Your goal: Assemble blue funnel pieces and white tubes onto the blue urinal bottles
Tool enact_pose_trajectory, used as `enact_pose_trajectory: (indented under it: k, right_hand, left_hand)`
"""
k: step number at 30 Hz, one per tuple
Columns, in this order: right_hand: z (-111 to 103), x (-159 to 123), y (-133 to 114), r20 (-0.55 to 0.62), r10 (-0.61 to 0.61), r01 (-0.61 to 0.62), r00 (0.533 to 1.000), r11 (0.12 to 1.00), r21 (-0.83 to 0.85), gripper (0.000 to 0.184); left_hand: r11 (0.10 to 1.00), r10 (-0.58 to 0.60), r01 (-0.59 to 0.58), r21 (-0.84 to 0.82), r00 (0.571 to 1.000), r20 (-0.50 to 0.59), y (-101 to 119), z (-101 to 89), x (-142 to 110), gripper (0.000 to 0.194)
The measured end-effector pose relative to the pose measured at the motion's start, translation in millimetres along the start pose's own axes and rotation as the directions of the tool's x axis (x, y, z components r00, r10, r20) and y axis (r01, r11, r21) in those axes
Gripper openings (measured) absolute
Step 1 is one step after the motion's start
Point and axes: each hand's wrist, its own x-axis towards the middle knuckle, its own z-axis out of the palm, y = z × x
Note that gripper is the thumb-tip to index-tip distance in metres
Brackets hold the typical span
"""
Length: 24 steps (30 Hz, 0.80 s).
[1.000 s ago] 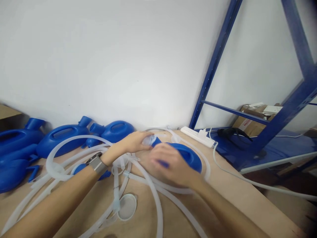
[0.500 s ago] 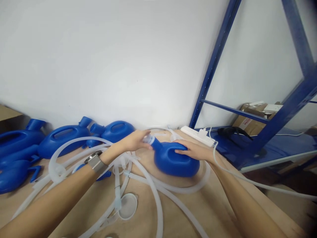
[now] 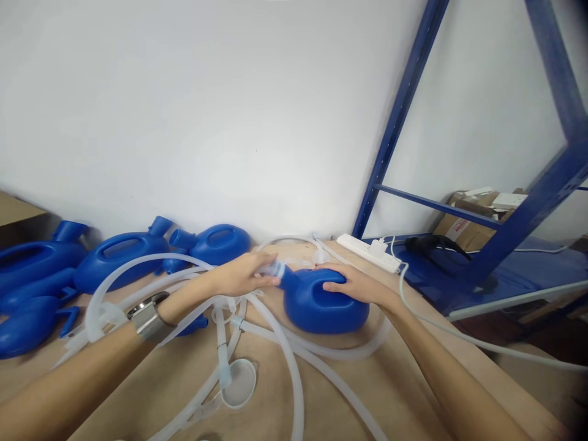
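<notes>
A blue plastic bottle with a moulded handle lies on the table in front of me, its neck tilted up to the left. My right hand grips it over the top of the handle, thumb in the opening. At the neck, my left hand has its fingers around a translucent cap, which sits at the mouth. How firmly the cap sits there I cannot tell. Clear tubing curves over the table below and behind the bottle. A round translucent lid lies nearer to me.
Several more blue bottles lie along the wall at the left, beside a cardboard box. A white power strip with a cable runs along the right table edge. Beyond it stands a blue metal rack.
My right hand moved from near the bottle's neck, with something blue in it, onto the bottle's handle. The bottle has shifted slightly towards me. My left hand stays at the cap, its wrist lower.
</notes>
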Motion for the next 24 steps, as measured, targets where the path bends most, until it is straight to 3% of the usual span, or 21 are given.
enact_pose_trajectory:
  k: [15, 19, 24]
  right_hand:
    - [10, 1, 4, -0.071, -0.032, 0.031, 0.997, 0.999, -0.014, 0.06]
    - [10, 1, 5, -0.073, -0.048, 0.046, 0.996, 0.999, -0.02, 0.059]
    - [10, 0, 4, -0.088, -0.054, 0.051, 0.995, 0.998, -0.032, 0.057]
  left_hand:
    - [0.989, -0.02, 0.026, 0.147, 0.999, -0.04, 3, 7.1, -7, 0.065]
    - [0.987, 0.004, -0.003, 0.16, 1.0, -0.007, 0, 4.0, -8, 0.07]
    - [0.976, 0.106, -0.104, 0.19, 0.994, 0.002, -7, 7.9, -13, 0.06]
